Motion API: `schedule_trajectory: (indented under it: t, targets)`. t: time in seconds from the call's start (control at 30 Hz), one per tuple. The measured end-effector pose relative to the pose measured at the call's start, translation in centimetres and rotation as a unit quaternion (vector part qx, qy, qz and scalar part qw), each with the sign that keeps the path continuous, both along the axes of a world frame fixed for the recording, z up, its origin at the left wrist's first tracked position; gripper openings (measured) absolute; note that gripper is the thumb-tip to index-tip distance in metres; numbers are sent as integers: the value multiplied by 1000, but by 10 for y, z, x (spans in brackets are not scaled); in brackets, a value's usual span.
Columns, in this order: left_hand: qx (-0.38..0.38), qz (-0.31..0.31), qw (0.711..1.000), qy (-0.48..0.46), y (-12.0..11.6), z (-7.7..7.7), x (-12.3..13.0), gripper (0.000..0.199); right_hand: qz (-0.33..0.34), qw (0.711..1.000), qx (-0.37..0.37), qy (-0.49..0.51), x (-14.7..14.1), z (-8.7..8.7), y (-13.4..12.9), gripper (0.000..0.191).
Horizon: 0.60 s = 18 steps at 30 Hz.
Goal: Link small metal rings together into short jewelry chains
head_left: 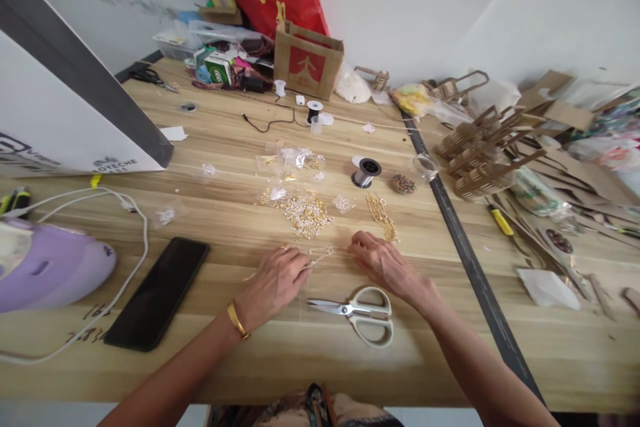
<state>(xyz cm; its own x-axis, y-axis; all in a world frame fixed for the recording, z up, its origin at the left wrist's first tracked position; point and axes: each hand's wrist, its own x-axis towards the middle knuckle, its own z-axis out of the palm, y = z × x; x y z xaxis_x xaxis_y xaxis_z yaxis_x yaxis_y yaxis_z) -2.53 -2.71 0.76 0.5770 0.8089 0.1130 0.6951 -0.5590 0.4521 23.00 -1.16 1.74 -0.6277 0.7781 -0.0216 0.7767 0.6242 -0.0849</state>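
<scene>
My left hand (277, 273), with a gold bangle at the wrist, is closed on a thin pale chain (323, 253). The chain runs out past the fingertips in a loop and shows again at the hand's left side. To the right, my right hand (383, 263) rests low over the table with its fingertips pressed together; what they hold, if anything, is hidden. Scissors (350, 310) with pale handles lie closer to me, between the forearms. Beyond the hands are a pile of small gold and silvery pieces (305, 212) and a bunch of gold chains (381, 217).
A black phone (159, 293) and a purple device (55, 263) with a white cable lie left. Farther off stand a wire spool (367, 173), small plastic bags (300, 158) and a paper bag (307, 60). Brown baskets (480, 160) and a yellow cutter (500, 219) are right.
</scene>
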Motion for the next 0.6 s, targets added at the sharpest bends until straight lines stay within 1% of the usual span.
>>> schedule_trajectory:
  t: [0.1, 0.2, 0.33, 0.43, 0.5, 0.6]
  targets:
    - [-5, 5, 1000, -24, 0, -1, 0, 17, 1, 999, 16, -41, -7, -8, -1, 15]
    - [-17, 18, 998, -57, -1, -3, -3, 16, -8, 999, 18, -33, -10, -8, -1, 15]
    - [-46, 39, 991, -115, 0, -2, -5, 14, -32, 998, -25, 41, -10, 5, -4, 18]
    - [-69, 31, 982, -174, 1, 0, -2, 15, -39, 993, -54, 99, -9, 15, -9, 20]
    - [-76, 16, 977, -199, 2, 3, 1, 22, -30, 991, -54, 116, -9, 19, -13, 22]
    - [-88, -13, 975, -205, 3, 8, 10, 34, -18, 994, -29, 106, -13, 22, -20, 24]
